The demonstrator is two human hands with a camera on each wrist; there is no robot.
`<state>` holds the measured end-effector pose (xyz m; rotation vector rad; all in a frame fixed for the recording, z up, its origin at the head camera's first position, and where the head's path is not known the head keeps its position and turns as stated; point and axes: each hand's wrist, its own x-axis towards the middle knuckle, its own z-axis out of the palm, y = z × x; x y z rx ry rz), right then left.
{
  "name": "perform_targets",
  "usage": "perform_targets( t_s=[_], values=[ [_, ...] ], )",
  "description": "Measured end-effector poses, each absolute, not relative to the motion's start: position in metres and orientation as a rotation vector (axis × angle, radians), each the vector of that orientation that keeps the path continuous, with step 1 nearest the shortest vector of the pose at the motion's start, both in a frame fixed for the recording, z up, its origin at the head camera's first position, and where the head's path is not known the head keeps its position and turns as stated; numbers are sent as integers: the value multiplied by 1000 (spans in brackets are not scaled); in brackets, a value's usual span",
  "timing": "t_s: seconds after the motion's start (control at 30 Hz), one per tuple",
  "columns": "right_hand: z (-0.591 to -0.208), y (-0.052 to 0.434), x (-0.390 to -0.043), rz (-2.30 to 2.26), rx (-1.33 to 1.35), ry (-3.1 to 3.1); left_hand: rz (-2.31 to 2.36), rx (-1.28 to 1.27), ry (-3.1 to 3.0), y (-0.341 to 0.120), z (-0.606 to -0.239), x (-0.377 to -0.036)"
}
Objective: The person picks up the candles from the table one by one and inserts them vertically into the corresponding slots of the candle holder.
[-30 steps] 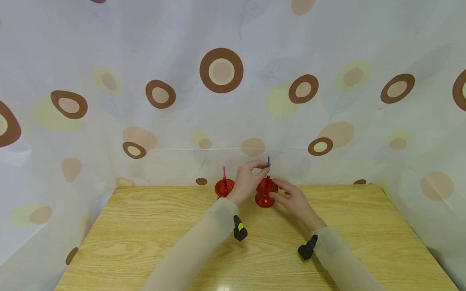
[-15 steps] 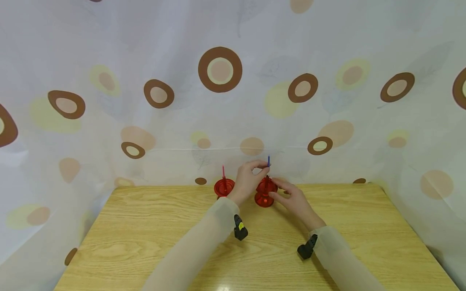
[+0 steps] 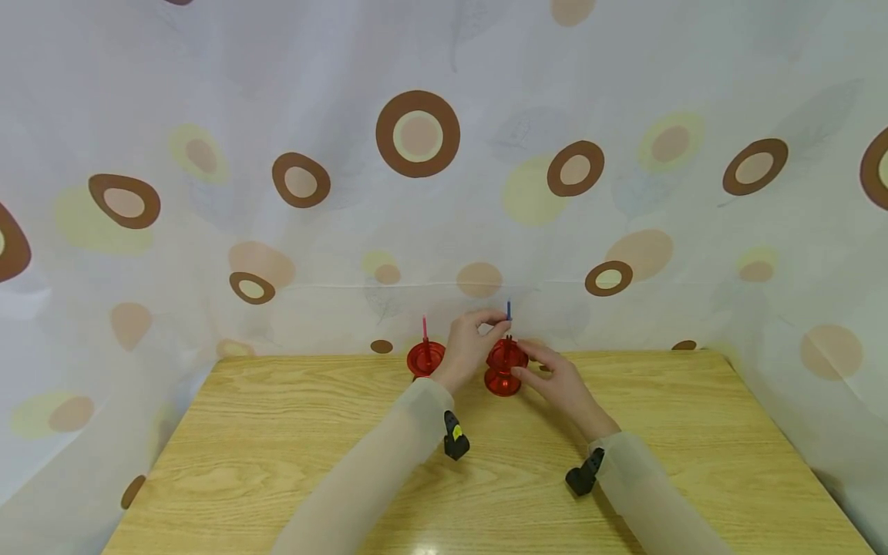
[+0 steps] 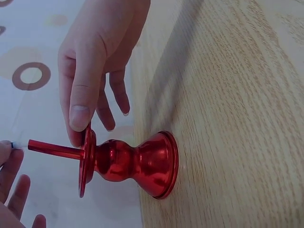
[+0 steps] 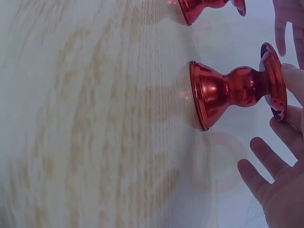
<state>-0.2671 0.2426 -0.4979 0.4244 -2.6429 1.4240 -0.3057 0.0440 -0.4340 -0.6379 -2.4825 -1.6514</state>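
Observation:
My left hand (image 3: 472, 347) pinches a thin blue candle (image 3: 509, 310) upright above the right-hand red candlestick (image 3: 502, 381). In the left wrist view, the candle's pale lower end (image 4: 20, 145) is close to the open top of the candlestick's narrow tube (image 4: 54, 149). My right hand (image 3: 562, 381) grips the rim of the candlestick's dish (image 5: 274, 80) between thumb and forefinger, the other fingers spread. The candlestick's base (image 4: 161, 164) stands on the wooden table.
Left of my left hand stands a second red candlestick (image 3: 419, 361) holding a pink candle (image 3: 425, 327), partly covered by that hand. The wooden table (image 3: 291, 432) meets a patterned cloth backdrop (image 3: 333, 254) right behind the candlesticks.
The blue candle in my left hand sits very slightly lower, and its pale lower end now shows beneath the fingertips. My right hand keeps its grip on the dish.

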Motion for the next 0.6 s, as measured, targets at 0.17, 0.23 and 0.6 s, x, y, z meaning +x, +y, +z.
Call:
perform_targets(
  t_s=[0.17,0.23,0.6],
  values=[
    [-497,242,-266,1426,426,-2643,-1591,-667,-2495,44,-435,-307],
    [-497,242,-266,1411,430,-2643,-1573,-673,-2503,43,-436,-307],
    [-497,241,-266,1413,423,-2639,-1537,-683,-2537,43,-438,-308]
  ],
)
